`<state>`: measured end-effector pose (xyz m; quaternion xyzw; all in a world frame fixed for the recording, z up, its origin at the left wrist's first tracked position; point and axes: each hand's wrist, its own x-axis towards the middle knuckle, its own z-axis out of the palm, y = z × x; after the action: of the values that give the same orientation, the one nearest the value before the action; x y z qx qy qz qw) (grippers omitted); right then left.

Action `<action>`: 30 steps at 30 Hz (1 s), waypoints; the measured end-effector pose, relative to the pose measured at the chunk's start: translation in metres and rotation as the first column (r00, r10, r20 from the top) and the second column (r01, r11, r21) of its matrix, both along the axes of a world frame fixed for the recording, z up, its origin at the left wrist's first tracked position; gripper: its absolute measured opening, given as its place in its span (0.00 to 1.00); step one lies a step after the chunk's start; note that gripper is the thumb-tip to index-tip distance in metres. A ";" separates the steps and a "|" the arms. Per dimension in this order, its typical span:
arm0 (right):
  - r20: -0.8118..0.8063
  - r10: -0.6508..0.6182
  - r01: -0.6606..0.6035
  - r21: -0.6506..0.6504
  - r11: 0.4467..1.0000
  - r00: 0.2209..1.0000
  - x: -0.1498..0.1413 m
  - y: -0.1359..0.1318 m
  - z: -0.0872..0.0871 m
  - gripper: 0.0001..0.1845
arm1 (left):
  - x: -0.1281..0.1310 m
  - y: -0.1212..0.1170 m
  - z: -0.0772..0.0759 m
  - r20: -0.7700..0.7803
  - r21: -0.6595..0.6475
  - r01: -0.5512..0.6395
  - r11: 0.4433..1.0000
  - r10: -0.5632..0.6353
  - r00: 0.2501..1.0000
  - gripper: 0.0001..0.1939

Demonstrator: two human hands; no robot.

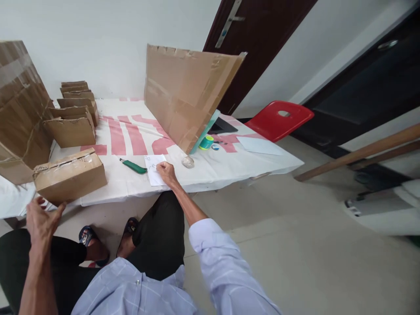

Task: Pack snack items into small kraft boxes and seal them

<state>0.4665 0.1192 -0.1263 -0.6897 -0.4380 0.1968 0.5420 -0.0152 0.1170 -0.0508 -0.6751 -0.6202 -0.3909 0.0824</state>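
Evidently two things are in hand on the table (131, 191): a small box (70, 177) at the left and a sheet of paper (155, 178) near the middle of the front edge. The left hand (42, 218) is at the box's near lower edge, thumb and fingers spread apart; how hard they press, I cannot tell. The box sits tilted in view at the table edge, its taped seam along the top. The right hand (166, 173) rests on the right part of the paper, fingers curled together, thumb against them; whether they pinch a pen, I cannot tell. Small squares and a curved line are drawn on the sheet. Just left of the paper lies a green cutter (135, 166), and right of the hand, apart from it, a pale lump (188, 162). Behind the lump a large cardboard panel (187, 92) stands upright, with a green tub (206, 142) just beside its base. Behind the small box stand cardboard trays (70, 132) in a row, next to a big box (19, 113). A red chair (278, 120) is beyond the table's right end.
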 end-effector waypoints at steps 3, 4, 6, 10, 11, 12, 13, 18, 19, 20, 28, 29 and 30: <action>-0.021 0.070 -0.070 0.000 0.998 0.997 0.005 -0.013 -0.007 0.14 | 0.036 -0.032 -0.011 -0.063 0.073 0.029 0.997 -0.024 0.998 0.11; -0.026 0.091 -0.091 -0.003 0.996 0.995 0.008 -0.017 -0.007 0.15 | 0.057 -0.041 -0.014 -0.089 0.078 0.202 0.976 -0.194 0.977 0.10; -0.027 0.131 -0.131 -0.015 0.991 0.991 0.013 -0.022 -0.006 0.15 | 0.107 -0.050 -0.020 -0.140 0.034 0.475 0.880 -0.466 0.874 0.08; 0.001 0.133 -0.133 -0.033 0.991 0.991 0.023 -0.015 0.001 0.14 | 0.218 -0.037 -0.031 -0.214 -0.207 0.734 0.647 -0.762 0.612 0.15; 0.013 0.112 -0.112 -0.032 0.993 0.994 0.025 -0.010 0.003 0.13 | 0.241 -0.030 -0.035 -0.224 -0.276 0.752 0.598 -0.801 0.555 0.19; 0.024 0.086 -0.085 -0.030 0.996 0.996 0.025 -0.003 0.004 0.13 | 0.260 -0.025 -0.038 -0.228 -0.340 0.760 0.554 -0.832 0.505 0.22; 0.034 0.058 -0.057 -0.030 0.998 0.998 0.025 0.004 0.005 0.12 | 0.275 -0.020 -0.042 -0.232 -0.395 0.755 0.523 -0.852 0.469 0.24; 0.075 -0.077 0.081 -0.058 0.995 0.994 0.018 0.038 -0.005 0.09 | 0.303 -0.013 -0.058 -0.237 -0.498 0.718 0.486 -0.873 0.427 0.27; 0.084 -0.100 0.106 -0.063 0.992 0.991 0.016 0.042 -0.008 0.08 | 0.303 -0.014 -0.061 -0.233 -0.496 0.718 0.489 -0.871 0.432 0.27; 0.099 -0.126 0.132 -0.066 0.989 0.987 0.013 0.045 -0.011 0.08 | 0.303 -0.016 -0.063 -0.229 -0.493 0.717 0.493 -0.869 0.439 0.28; 0.255 -0.200 0.240 -0.137 0.961 0.946 -0.005 0.055 -0.019 0.11 | 0.303 -0.018 -0.073 -0.204 -0.457 0.739 0.496 -0.867 0.455 0.27; 0.261 -0.195 0.239 -0.148 0.960 0.945 -0.006 0.057 -0.019 0.11 | 0.303 -0.018 -0.074 -0.200 -0.456 0.740 0.494 -0.867 0.456 0.27; 0.266 -0.192 0.239 -0.155 0.959 0.944 -0.007 0.058 -0.019 0.11 | 0.303 -0.018 -0.075 -0.194 -0.455 0.741 0.493 -0.867 0.458 0.28</action>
<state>0.4595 0.1775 -0.1450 -0.8002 -0.4038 0.0880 0.4347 0.2882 0.0992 -0.1258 -0.9563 -0.2412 -0.1342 -0.0961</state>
